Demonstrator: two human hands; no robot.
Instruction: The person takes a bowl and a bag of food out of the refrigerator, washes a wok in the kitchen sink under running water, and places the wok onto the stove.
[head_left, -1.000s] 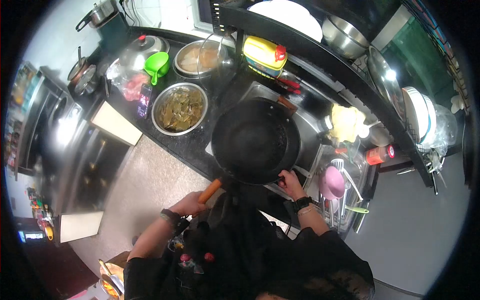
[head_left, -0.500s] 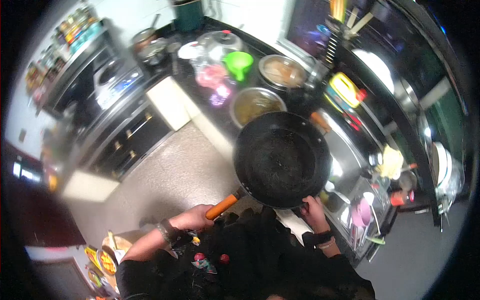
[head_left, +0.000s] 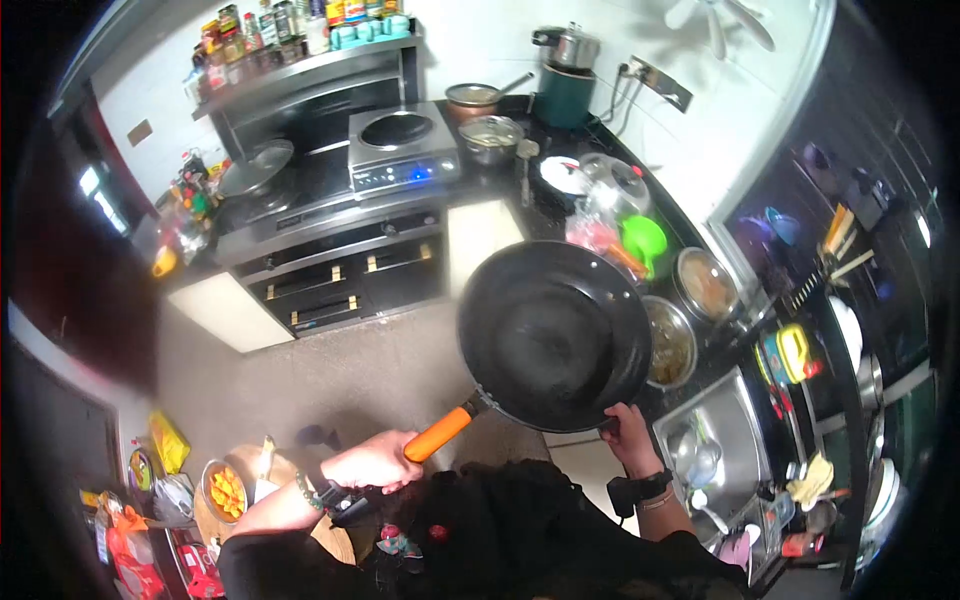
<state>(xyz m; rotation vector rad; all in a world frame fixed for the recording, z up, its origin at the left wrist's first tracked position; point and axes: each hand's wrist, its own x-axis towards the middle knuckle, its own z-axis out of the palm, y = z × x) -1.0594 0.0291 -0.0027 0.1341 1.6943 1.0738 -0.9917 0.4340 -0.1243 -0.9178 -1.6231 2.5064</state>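
Observation:
A large black wok [head_left: 555, 335] is held up in front of my body, its dark inside facing the camera. My left hand [head_left: 372, 462] is closed round its orange handle [head_left: 440, 434]. On the far side, my right hand [head_left: 629, 436] grips the small helper handle at the rim, which the fingers mostly hide. No food shows inside the wok. Beyond it on the black counter, partly behind its rim, stands a metal bowl [head_left: 671, 342] with something brownish in it.
An induction cooker [head_left: 403, 148] sits on the far counter, near a lidded pot [head_left: 491, 138]. A green funnel [head_left: 645, 240] lies on the counter at right, above the sink [head_left: 712, 430]. Low left, a bowl of orange pieces [head_left: 226, 492] rests on a round board.
The view has swung left, from the sink side toward the cooker. The wok has come along, still held by both hands, and now hangs over the floor before the cabinets.

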